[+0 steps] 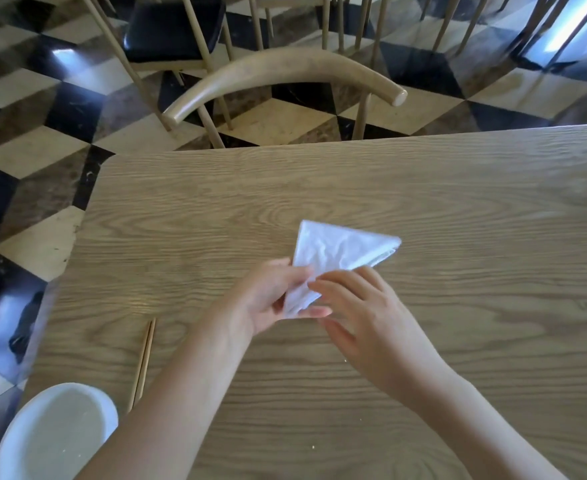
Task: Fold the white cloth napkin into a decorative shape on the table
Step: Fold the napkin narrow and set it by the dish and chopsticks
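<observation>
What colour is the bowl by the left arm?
White bowl, its inside looking pale greyish; head view.

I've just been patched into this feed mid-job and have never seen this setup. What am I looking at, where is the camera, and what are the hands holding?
There is no machine: a person works bare-handed, and the single camera sits on their head, looking down. The left hand and right hand both pinch the near tip of a white napkin, already folded into a triangle on the wooden table. Chopsticks and a white bowl lie at the near left. A chair stands beyond the table.
</observation>
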A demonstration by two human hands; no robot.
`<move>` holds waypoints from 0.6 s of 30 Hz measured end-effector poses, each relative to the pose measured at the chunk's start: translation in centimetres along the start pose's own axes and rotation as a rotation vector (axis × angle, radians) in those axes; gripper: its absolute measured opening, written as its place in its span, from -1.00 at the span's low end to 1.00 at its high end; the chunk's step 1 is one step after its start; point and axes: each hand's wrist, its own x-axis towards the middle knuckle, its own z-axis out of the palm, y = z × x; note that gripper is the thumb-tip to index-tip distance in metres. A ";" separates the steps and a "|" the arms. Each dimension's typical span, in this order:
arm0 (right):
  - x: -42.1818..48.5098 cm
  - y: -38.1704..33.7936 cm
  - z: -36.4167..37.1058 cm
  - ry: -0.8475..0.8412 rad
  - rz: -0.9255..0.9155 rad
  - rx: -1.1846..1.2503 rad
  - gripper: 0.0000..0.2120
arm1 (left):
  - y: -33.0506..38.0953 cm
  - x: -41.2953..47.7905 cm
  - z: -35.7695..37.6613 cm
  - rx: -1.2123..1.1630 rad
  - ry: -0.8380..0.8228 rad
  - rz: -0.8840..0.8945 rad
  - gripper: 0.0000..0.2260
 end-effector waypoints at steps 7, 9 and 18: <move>-0.5 6.8 1.3 0.186 0.349 -0.042 -0.66 | -3.0 1.2 -3.8 0.453 0.346 0.120 -0.85; 0.1 8.4 1.5 0.158 0.328 -0.073 -0.63 | -3.7 1.1 -4.1 0.527 0.401 0.213 -0.80; 0.5 11.8 2.2 0.269 0.143 -0.092 -0.86 | -7.4 1.6 -4.4 0.737 0.606 0.510 -0.74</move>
